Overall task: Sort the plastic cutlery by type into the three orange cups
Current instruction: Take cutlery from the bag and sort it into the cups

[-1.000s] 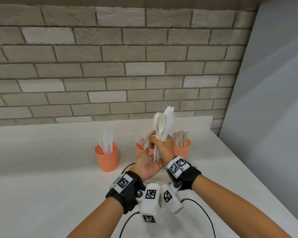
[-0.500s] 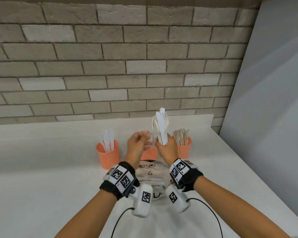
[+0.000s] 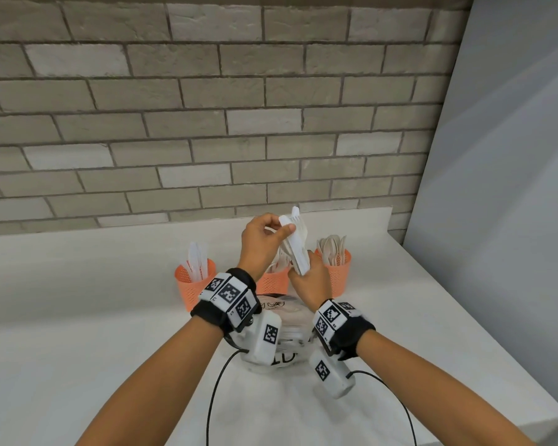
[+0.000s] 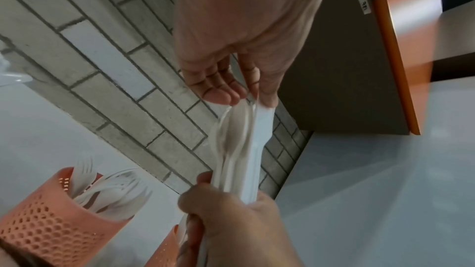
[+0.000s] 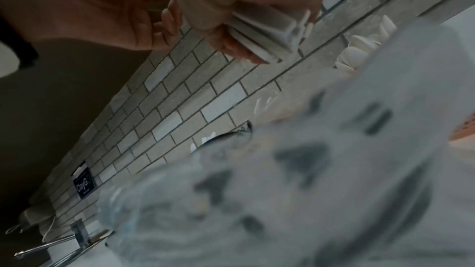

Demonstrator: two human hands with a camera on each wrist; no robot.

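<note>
A bundle of white plastic cutlery [image 3: 298, 252] stands tilted above the middle cup. My right hand [image 3: 303, 272] grips its lower handle ends, seen from below in the right wrist view [image 5: 259, 33]. My left hand [image 3: 284, 231] pinches the bundle's top end between thumb and fingertips [image 4: 223, 94]; the bundle [image 4: 241, 141] runs down to the right hand [image 4: 231, 220]. Three orange mesh cups stand in a row: the left cup [image 3: 192, 289] holds knives, the middle cup [image 3: 273, 283] is partly hidden behind my hands, the right cup [image 3: 337, 275] holds spoons.
A clear printed plastic bag [image 3: 284, 320] lies on the white counter [image 3: 78, 317] under my wrists and blurs the right wrist view [image 5: 308, 170]. A brick wall [image 3: 207, 123] backs the counter. A grey panel [image 3: 496, 188] stands at the right. Cables [image 3: 213, 381] trail towards me.
My left hand let go of the bundle's base, swung out to the left, then rose to pinch the bundle's top. The bundle now leans left in my right hand.
</note>
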